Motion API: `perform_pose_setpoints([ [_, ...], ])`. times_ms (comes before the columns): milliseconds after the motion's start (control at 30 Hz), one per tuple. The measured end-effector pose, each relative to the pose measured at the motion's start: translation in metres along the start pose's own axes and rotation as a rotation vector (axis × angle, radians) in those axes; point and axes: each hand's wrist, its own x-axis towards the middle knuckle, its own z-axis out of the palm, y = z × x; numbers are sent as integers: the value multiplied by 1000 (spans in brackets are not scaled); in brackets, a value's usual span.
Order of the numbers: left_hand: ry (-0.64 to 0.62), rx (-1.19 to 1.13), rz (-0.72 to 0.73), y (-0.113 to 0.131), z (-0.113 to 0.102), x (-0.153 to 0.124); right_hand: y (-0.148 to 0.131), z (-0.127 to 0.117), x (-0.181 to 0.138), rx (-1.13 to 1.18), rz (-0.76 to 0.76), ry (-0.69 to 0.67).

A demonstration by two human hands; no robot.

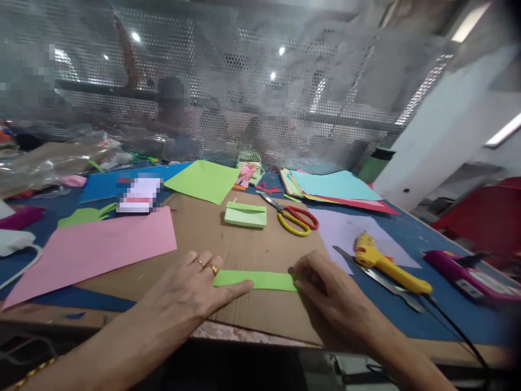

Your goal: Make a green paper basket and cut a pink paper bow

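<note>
A bright green paper strip (272, 281) lies lengthwise on the brown cardboard sheet (195, 228) in front of me. My left hand (189, 282), with rings on two fingers, rests over the strip's left end, its thumb stretched out along the lower edge. At the opposite end my right hand (325, 285) is closed, thumb and fingers pinching the strip. Beyond the strip sits a small light-green folded paper piece (245, 217) with a darker green band along its top. Scissors (295, 217) with red and yellow handles lie beside it, blades slightly apart.
On the right are a yellow glue gun (386, 266), a metal blade (376, 279) and lilac paper (366, 233). Pink paper (97, 250), a phone (140, 194) and a green sheet (203, 181) lie left and back. Coloured sheets (337, 185) are stacked behind, before a perforated metal screen (228, 70).
</note>
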Motion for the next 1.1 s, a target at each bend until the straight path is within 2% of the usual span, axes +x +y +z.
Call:
perform_pose_setpoints([
  [100,1,-24,9,-2,2,-1,-10,6,-6,-151,-164,86],
  [200,0,-25,-11,-1,0,0,-26,15,-8,-335,-342,69],
  [300,-31,-94,-10,0,-12,4,-36,23,-7,-422,-499,46],
  [367,-107,-147,-12,-1,-23,8,-34,28,-5,-516,-589,115],
  [467,-126,-162,-34,-3,-34,11,-24,34,-2,-614,-713,240],
  [567,-128,-182,-66,-2,-32,8,-15,33,-8,-677,-639,264],
  [700,-44,-181,-67,-1,-14,4,-10,21,-28,-707,-487,206],
  [867,-65,-233,-57,-1,-2,3,-13,2,-39,-709,-356,168],
  [967,-43,-236,-65,-1,-2,1,-26,1,-33,-660,-397,190],
  [1100,-39,-213,-53,-1,-5,2,-46,16,-21,-581,-530,232],
])
